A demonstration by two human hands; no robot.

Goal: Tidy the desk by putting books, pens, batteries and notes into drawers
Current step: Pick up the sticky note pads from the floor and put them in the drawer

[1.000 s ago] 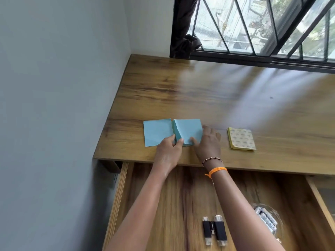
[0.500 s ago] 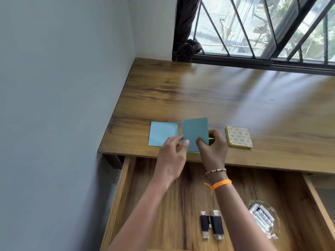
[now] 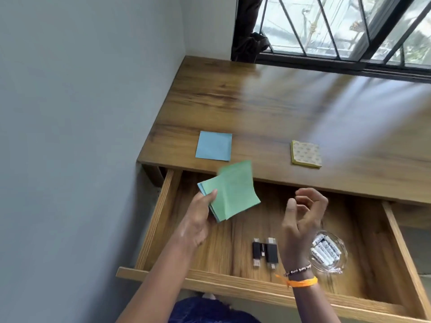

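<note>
Over open drawer (image 3: 161, 213): L hand (image 3: 198, 220) pinches green/blue note stack (image 3: 231, 194), thumb on top, stack held tilted above drawer's back-left part. R hand (image 3: 303, 215) beside it, fingers loosely curled, holding nothing. Below in drawer: 2 black USB sticks (image 3: 265, 252), glass dish (image 3: 335, 268) w/ batteries (image 3: 325, 249) at right. On desk (image 3: 256, 108): blue note (image 3: 214, 146) near front-left edge, yellow pad (image 3: 306, 154) well apart to right.

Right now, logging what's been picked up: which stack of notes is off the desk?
The green-topped notes, gripped by the left hand; blue and yellow lie flat.
</note>
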